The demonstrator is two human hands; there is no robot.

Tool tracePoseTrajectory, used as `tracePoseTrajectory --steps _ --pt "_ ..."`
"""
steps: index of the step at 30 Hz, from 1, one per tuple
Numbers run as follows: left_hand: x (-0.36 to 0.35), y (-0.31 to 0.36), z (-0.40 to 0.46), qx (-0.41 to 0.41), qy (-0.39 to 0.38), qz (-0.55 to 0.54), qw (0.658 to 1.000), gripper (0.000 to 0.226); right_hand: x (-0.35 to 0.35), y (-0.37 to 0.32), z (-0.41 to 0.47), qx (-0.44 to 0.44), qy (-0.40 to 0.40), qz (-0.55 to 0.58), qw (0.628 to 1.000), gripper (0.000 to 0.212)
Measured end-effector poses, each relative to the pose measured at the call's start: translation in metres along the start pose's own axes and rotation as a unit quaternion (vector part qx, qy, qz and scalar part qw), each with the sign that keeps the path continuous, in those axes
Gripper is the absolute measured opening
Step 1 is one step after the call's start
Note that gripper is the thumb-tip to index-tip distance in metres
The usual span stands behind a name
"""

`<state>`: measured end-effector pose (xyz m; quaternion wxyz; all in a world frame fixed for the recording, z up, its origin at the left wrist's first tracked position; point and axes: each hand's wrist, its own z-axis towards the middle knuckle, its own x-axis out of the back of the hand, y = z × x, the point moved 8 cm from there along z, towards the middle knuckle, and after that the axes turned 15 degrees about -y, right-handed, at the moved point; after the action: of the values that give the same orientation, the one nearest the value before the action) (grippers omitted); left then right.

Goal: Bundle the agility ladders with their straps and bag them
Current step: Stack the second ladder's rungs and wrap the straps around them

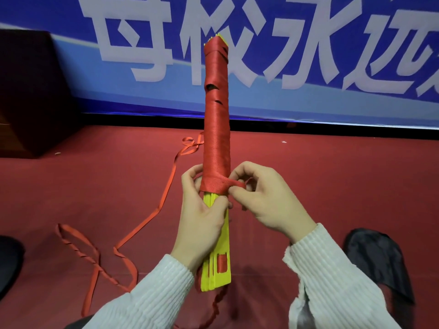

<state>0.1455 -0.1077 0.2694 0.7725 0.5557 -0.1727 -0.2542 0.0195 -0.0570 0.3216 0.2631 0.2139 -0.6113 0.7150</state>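
A stack of yellow ladder rungs point(218, 274) stands upright in the middle of the view, most of its length wound in red strap point(216, 119). My left hand point(202, 217) grips the bundle just below the wrapping, fingers curled behind it. My right hand point(259, 198) pinches the strap's working end point(235, 185) where it comes off the lowest turn, on the bundle's right side. More loose red strap point(152, 214) trails across the red floor to the left and twists into loops point(78, 243) near my left sleeve.
A black bag point(382, 260) lies on the red carpet point(332, 176) at the right. A dark wooden box point(28, 91) stands at the far left. A blue banner point(308, 55) with white characters covers the wall ahead. A dark object point(7, 262) shows at the left edge.
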Motion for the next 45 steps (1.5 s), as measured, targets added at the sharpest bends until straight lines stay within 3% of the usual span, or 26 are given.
tracePoseTrajectory --steps 2,6,10,16,19,22,28,32,37,41,45 --pt "-0.002 0.001 -0.002 0.007 -0.005 -0.005 1.000 0.061 0.002 -0.006 -0.003 0.016 0.031 -0.059 0.998 0.018" --pt "-0.002 0.003 -0.003 0.006 0.002 0.008 1.000 0.057 0.000 -0.005 -0.004 0.028 0.019 0.081 0.996 0.020" --pt "-0.001 -0.001 -0.006 0.015 0.019 0.053 0.998 0.059 -0.005 0.003 -0.001 0.026 0.022 0.102 0.994 0.002" --pt "-0.010 -0.003 -0.007 0.030 -0.016 0.090 0.995 0.076 0.006 -0.006 -0.007 0.049 0.112 0.076 0.990 0.018" --pt "-0.011 -0.010 -0.005 0.042 -0.023 0.074 0.996 0.075 0.004 -0.015 -0.011 0.075 0.126 0.038 0.988 0.011" --pt "-0.009 -0.010 -0.004 0.040 -0.021 0.081 0.996 0.074 -0.002 -0.015 -0.010 0.064 0.114 0.017 0.991 0.026" --pt "-0.004 -0.009 -0.006 0.029 0.003 0.129 0.991 0.081 -0.004 0.003 0.001 0.013 0.067 0.036 0.997 0.033" --pt "-0.005 -0.004 -0.006 0.018 0.015 0.205 0.978 0.085 -0.010 -0.001 0.002 -0.014 0.049 -0.050 0.997 0.022" --pt "-0.008 -0.002 -0.006 0.016 0.013 0.217 0.976 0.085 -0.010 -0.017 -0.002 0.066 0.023 -0.189 0.980 0.013" --pt "-0.005 0.001 -0.003 0.009 0.017 0.223 0.975 0.081 -0.015 -0.023 -0.006 0.087 0.055 -0.275 0.956 0.008" --pt "-0.003 0.006 -0.001 -0.002 0.030 0.218 0.976 0.079 -0.019 -0.028 -0.009 0.090 0.066 -0.266 0.957 0.015"
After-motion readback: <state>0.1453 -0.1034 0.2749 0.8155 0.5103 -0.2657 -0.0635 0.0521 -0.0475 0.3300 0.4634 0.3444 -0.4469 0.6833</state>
